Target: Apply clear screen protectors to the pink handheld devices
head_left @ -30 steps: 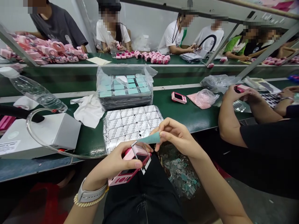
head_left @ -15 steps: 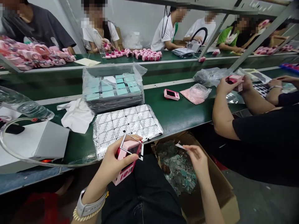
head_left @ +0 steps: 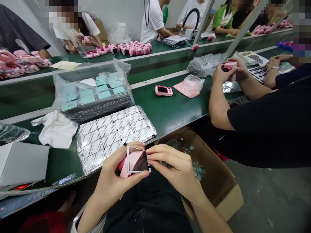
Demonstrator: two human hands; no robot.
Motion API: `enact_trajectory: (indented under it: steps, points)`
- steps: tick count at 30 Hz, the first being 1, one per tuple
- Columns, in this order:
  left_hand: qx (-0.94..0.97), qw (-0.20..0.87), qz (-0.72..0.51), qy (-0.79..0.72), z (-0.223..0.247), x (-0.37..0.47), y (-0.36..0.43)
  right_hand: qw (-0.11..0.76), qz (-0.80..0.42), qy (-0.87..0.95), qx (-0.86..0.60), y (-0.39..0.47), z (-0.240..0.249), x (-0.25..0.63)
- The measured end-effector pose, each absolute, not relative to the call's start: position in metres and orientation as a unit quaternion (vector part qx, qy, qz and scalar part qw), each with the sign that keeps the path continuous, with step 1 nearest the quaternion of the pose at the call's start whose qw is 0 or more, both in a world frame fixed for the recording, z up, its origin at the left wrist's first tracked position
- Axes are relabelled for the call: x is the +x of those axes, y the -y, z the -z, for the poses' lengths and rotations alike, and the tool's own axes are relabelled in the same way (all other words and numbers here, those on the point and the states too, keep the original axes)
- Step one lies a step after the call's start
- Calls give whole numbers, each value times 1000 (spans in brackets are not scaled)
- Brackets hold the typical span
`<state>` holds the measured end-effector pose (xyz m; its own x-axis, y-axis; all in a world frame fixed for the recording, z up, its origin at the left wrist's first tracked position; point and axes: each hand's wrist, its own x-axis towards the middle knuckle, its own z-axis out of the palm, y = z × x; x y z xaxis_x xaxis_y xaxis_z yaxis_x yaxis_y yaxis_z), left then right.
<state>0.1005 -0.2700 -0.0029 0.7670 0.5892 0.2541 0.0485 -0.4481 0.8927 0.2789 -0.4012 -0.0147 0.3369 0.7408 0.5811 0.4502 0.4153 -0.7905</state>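
In front of my lap, my left hand (head_left: 113, 178) wraps round a small pink toy camera (head_left: 124, 170). A clear square screen cover (head_left: 137, 160) with a black-and-white border lies over the camera's face, its near edge under my left thumb. My right hand (head_left: 173, 165) has its fingertips pinched at the cover's right edge. The camera's lower part is mostly hidden behind my left hand. Just beyond my hands, a sheet of white-backed squares (head_left: 102, 136) lies on the bench.
A cardboard box (head_left: 230, 199) of plastic scraps stands below the bench edge. On the green bench (head_left: 175, 111) are another pink camera (head_left: 164, 90), a bagged stack of teal-filmed sheets (head_left: 89, 94), a white cloth (head_left: 57, 129) and a grey device (head_left: 24, 165). At right a co-worker's hands (head_left: 230, 69) hold a pink camera.
My right hand has come from over the scrap box to the cover's right edge. The small piece it pinched is no longer visible. The camera and cover have turned in my left hand.
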Motion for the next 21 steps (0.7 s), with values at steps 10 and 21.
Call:
enact_trajectory:
  steps: [10,21]
  points:
    - [800,468,-327,-183,10,105,275,622,-112,584,-509,406,17,283]
    - [776,486,-359,-180,10,104,282,631,-59,592,-497,401,14,270]
